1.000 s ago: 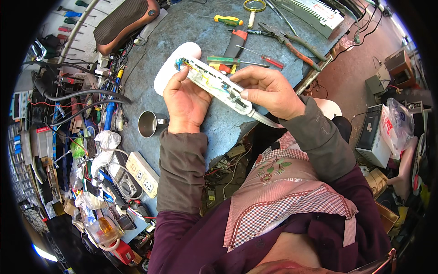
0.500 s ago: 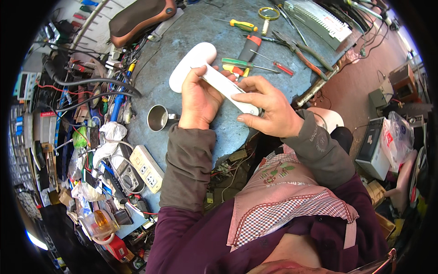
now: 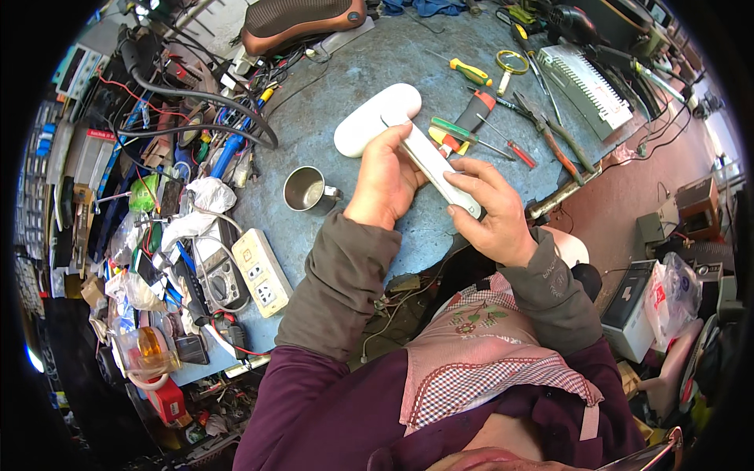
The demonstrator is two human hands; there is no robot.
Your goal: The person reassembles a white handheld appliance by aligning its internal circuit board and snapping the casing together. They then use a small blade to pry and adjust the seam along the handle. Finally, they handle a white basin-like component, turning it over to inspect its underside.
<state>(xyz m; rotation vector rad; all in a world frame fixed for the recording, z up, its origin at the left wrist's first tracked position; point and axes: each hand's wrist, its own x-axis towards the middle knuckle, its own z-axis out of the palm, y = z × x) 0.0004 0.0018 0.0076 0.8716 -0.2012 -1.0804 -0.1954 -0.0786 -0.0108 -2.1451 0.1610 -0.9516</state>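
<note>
A white long-handled device point(image 3: 378, 122) with a wide rounded head is held over the workbench, its head pointing away from me. My left hand point(image 3: 386, 177) wraps round the upper part of the handle just below the head, thumb across it. At the handle's near end, my right hand point(image 3: 496, 212) grips it between thumb and fingers. A thin seam line runs along the handle's side. Just beyond my right hand lie a green-handled screwdriver point(image 3: 455, 129), a small red-handled screwdriver point(image 3: 521, 155) and a grey and red tool handle point(image 3: 475, 111).
A metal mug point(image 3: 306, 191) stands on the blue bench point(image 3: 306, 118) left of my hands. Pliers point(image 3: 554, 141), a magnifying glass point(image 3: 512, 63) and a slotted metal box point(image 3: 585, 88) lie at the far right. A power strip point(image 3: 261, 273) and a multimeter point(image 3: 223, 275) sit among clutter at left.
The view has shifted, so the bench things appear further right. The device is turned slightly and its handle shows more of its side. Both hands keep hold of it.
</note>
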